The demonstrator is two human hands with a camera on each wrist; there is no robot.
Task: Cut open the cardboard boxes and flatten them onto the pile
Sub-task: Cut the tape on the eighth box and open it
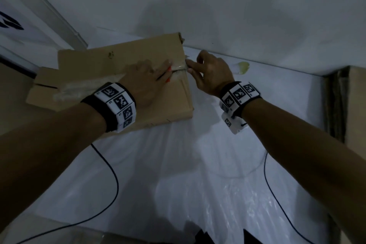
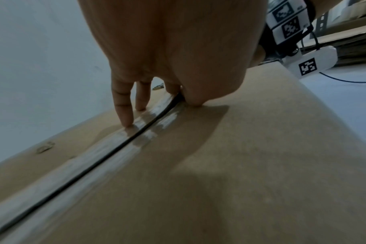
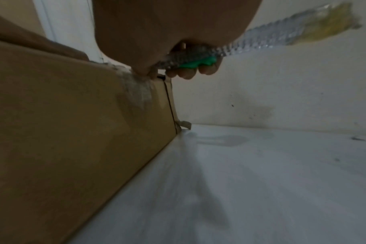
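A brown cardboard box lies on a white sheet close to the wall. Clear tape runs along its top seam, which shows as a dark slit in the left wrist view. My left hand presses flat on the lid, straight fingers on one side of the slit and thumb on the other. A small orange bit shows by these fingertips. My right hand is at the box's right top edge, where the tape ends. Its curled fingers grip a green-handled tool, apparently a cutter; the blade is hidden.
More cardboard stands at the right edge and lies at the left. A clear strip with a yellow end sits against the wall behind my right hand. Two black cables trail across the white sheet.
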